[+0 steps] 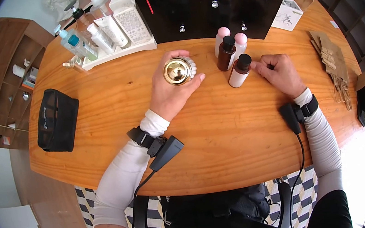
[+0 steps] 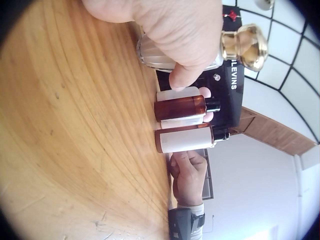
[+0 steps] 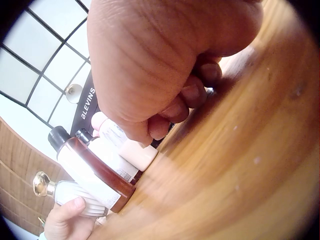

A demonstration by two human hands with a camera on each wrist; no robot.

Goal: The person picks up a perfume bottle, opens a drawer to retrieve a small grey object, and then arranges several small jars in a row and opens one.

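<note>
In the head view, my left hand (image 1: 174,91) grips a ribbed glass bottle with a round gold cap (image 1: 177,71). The left wrist view shows that bottle (image 2: 156,54) upright, with the thumb lying across its side. My right hand (image 1: 281,74) rests on the table with its fingers loosely curled and no object visible in them. Its thumb side lies close beside a brown bottle with a white label and black cap (image 1: 239,77). Just behind stand another brown bottle (image 1: 226,56) and two bottles with pink caps (image 1: 240,39).
A black cabinet marked BLEVINS (image 1: 205,12) stands at the back. Left of it, a white tray (image 1: 120,53) carries several toiletry bottles. A black pouch (image 1: 58,119) lies on the left side of the wooden table (image 1: 225,154); brown paper bags (image 1: 331,62) lie at the right.
</note>
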